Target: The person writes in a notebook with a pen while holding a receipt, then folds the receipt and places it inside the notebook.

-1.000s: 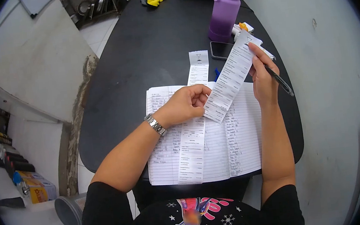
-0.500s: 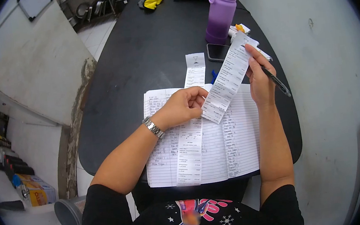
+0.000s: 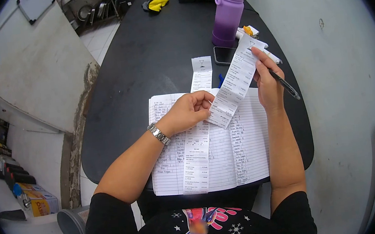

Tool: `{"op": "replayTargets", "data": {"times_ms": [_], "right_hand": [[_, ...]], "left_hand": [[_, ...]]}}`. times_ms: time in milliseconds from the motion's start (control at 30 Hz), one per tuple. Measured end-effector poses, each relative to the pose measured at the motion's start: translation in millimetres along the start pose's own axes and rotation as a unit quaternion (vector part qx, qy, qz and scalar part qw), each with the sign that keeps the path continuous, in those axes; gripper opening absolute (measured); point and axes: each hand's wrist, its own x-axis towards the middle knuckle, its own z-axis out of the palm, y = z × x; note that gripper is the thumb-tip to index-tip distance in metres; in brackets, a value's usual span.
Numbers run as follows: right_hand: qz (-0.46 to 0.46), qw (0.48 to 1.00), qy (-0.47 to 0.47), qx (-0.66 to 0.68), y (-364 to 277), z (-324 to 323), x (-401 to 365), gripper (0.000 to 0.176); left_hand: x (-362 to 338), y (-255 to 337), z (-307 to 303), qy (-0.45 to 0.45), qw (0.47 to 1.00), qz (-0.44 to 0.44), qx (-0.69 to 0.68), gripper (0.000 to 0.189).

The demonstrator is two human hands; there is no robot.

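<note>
Viewing remotely, I record: smooth, matt tabletop (image 3: 133, 68); thin paper receipt (image 3: 234, 85) at two o'clock; paper notebook (image 3: 221, 159) at five; polished metal watch (image 3: 158, 133) at eight; smooth bottle (image 3: 229, 20) at one; rough, chipped wall edge (image 3: 80, 114) at nine

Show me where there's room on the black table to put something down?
The black table looks bare left of the notebook and from there up to the yellow item. Its right side is crowded: purple bottle, phone, right hand.
</note>
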Motion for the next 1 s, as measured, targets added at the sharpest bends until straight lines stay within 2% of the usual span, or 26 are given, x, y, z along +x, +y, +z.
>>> {"op": "replayTargets", "data": {"times_ms": [67, 167, 233, 300, 400, 533, 567, 600, 667, 700, 800, 833, 933, 1000], "right_hand": [[0.003, 1.000, -0.013, -0.012, -1.2, -1.3, -1.0, 0.030], [0.041, 0.995, -0.028, 0.089, -5.1, 1.4, -0.1, 0.032], [0.101, 0.969, -0.118, 0.193, -16.0, -2.5, -2.5, 0.033], [0.145, 0.929, -0.177, 0.290, -28.3, -4.8, -10.2, 0.034], [0.160, 0.788, -0.342, 0.486, -33.2, -7.8, -15.5, 0.035], [0.178, 0.893, -0.276, 0.306, -40.6, 9.2, -29.2, 0.035], [0.176, 0.913, -0.299, 0.213, -41.2, 13.5, -26.8, 0.033], [0.129, 0.943, -0.306, 0.016, -31.8, 13.9, -23.5, 0.031], [-0.051, 0.925, -0.311, -0.213, -16.3, 20.3, -22.7, 0.028], [0.045, 0.937, -0.301, -0.172, -18.2, 24.6, -27.1, 0.028], [-0.040, 0.934, -0.280, -0.220, -6.2, 27.3, -27.7, 0.030], [-0.100, 0.922, -0.274, -0.253, -3.2, 26.4, -26.8, 0.031], [-0.050, 0.940, -0.256, -0.220, -2.2, 27.5, -26.2, 0.033], [-0.068, 0.942, -0.244, -0.219, 4.8, 27.3, -24.7, 0.034]], "left_hand": [[0.3, -0.9, -0.9, -0.003, 1.000, -0.001, 0.013, 0.027], [0.4, 1.2, -1.4, 0.010, 0.999, -0.010, 0.034, 0.024], [-0.9, 5.4, 0.4, 0.039, 0.999, -0.015, 0.022, 0.028], [1.2, -0.6, -1.3, 0.052, 0.998, -0.013, -0.025, 0.039], [3.7, -5.7, -3.1, 0.058, 0.994, -0.012, -0.088, 0.053], [8.8, -11.8, -7.2, 0.057, 0.978, -0.020, -0.202, 0.064], [9.5, -12.8, -6.6, 0.071, 0.973, -0.017, -0.221, 0.066], [8.7, -9.0, -4.1, 0.085, 0.967, -0.013, -0.240, 0.068], [7.5, -8.5, -5.2, 0.086, 0.962, -0.006, -0.260, 0.071], [6.1, -9.8, -9.8, 0.072, 0.963, -0.003, -0.260, 0.073], [8.8, -10.4, -12.6, 0.067, 0.968, -0.021, -0.239, 0.069], [9.6, -9.4, -11.7, 0.072, 0.970, -0.032, -0.229, 0.068], [5.2, -5.1, -4.8, 0.087, 0.987, -0.002, -0.132, 0.062], [2.6, -1.6, -2.6, 0.084, 0.989, 0.013, -0.119, 0.067]]}}
